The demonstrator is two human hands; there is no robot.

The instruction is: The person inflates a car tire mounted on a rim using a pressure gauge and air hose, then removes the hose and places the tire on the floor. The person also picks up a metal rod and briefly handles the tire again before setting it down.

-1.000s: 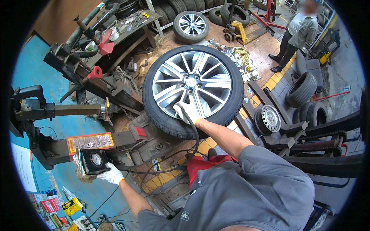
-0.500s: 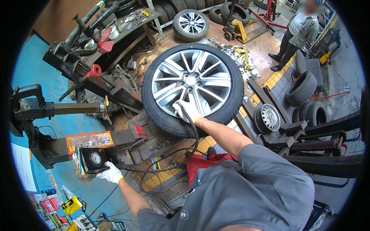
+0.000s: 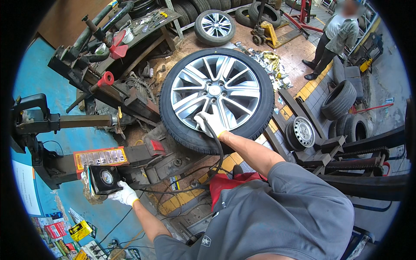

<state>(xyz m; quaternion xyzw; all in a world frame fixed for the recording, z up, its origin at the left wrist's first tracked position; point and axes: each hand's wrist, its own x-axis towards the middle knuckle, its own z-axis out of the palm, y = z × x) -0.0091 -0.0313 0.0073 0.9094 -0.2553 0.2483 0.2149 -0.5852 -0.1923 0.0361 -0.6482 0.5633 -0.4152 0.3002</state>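
Observation:
A car wheel (image 3: 216, 93) with a silver multi-spoke alloy rim and black tyre lies flat on the tyre machine. My right hand (image 3: 210, 123), in a white glove, rests on the rim's near side and holds the end of a black air hose (image 3: 219, 156) against it. My left hand (image 3: 124, 194), also gloved, grips the lower edge of a black box with a round pressure gauge (image 3: 104, 178) at the left. The hose runs from the gauge box across the machine to the wheel.
The machine's blue arm (image 3: 52, 123) and a red-knobbed lever (image 3: 106, 79) stand to the left. Spare tyres (image 3: 340, 99), a steel rim (image 3: 302, 131) and another wheel (image 3: 214, 26) lie around. A person (image 3: 333, 41) stands at the back right. Crumpled foil (image 3: 266, 60) litters the floor.
Both hands stay where they were, the right on the rim and the left on the gauge box. Only the view has shifted slightly.

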